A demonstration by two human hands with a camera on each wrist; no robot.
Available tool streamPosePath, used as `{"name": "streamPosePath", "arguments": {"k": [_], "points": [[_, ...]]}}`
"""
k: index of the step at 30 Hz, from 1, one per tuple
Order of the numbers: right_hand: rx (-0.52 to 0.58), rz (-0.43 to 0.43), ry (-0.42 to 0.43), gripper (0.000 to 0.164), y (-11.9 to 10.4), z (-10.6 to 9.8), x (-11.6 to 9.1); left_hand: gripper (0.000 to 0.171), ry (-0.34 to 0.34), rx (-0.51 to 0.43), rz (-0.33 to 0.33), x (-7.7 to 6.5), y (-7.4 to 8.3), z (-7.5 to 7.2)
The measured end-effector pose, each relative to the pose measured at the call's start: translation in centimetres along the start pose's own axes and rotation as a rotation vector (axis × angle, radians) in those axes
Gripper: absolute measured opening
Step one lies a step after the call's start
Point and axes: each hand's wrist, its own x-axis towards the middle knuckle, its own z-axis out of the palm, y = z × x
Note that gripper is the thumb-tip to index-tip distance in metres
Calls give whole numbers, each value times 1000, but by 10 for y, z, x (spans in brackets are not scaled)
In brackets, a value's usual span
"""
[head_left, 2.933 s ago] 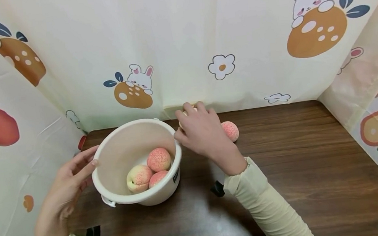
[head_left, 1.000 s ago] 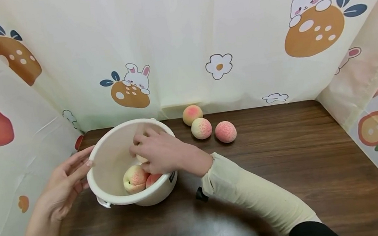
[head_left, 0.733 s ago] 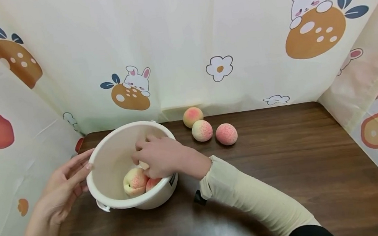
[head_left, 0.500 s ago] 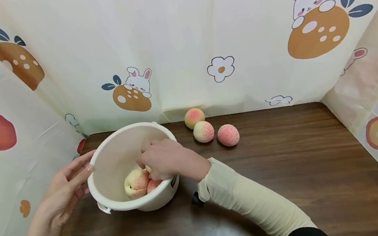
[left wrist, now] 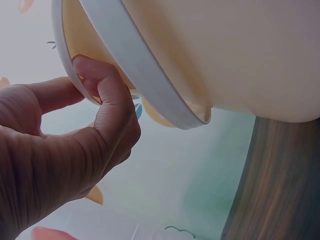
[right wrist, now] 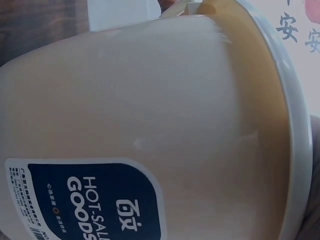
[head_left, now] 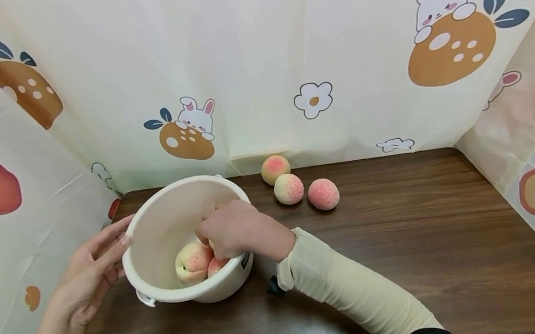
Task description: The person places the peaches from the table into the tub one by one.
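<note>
White plastic makes up the one bucket [head_left: 158, 244] we see, tilted slightly towards us on a dark wood-grain table [head_left: 402, 240]. Both of a person's hands are at it. The left hand [head_left: 94, 267] pinches a thin edge at the bucket's left side between thumb and fingers; we cannot tell whether that edge is rim or handle. The right hand [head_left: 237, 227] reaches in over the right side, its fingertips hidden, so we cannot tell how firmly they close. We count two peaches clearly inside: one pale and blushed [head_left: 191, 262], one pinker and half covered [head_left: 216, 266]. A pale sliver under the right hand looks like a third. Three more peaches stand on the table to the bucket's right: a yellow-orange one [head_left: 275, 170] at the back, a speckled pale one [head_left: 289, 189] before it, and a pink one [head_left: 323, 194] just beside. In the right wrist view, a navy label [right wrist: 100, 200] is cut off below.
</note>
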Motion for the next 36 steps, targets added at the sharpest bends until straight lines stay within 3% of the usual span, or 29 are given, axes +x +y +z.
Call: {"name": "streamPosePath", "arguments": {"k": [9, 18, 22, 25, 36], "points": [[25, -12, -83, 17, -4, -3, 3, 44, -3, 10, 2, -4, -2, -5], [30, -19, -89, 22, -3, -3, 2, 43, -10, 5, 7, -3, -5, -5], [42, -16, -87, 16, -4, -3, 2, 43, -17, -12, 8, -2, -6, -7], [49, -13, -61, 12, -4, -3, 2, 44, -18, -17, 21, -2, -5, -7], [89, -6, 160, 25, 0, 3, -4, 44, -33, 13, 42, 3, -3, -5]]}}
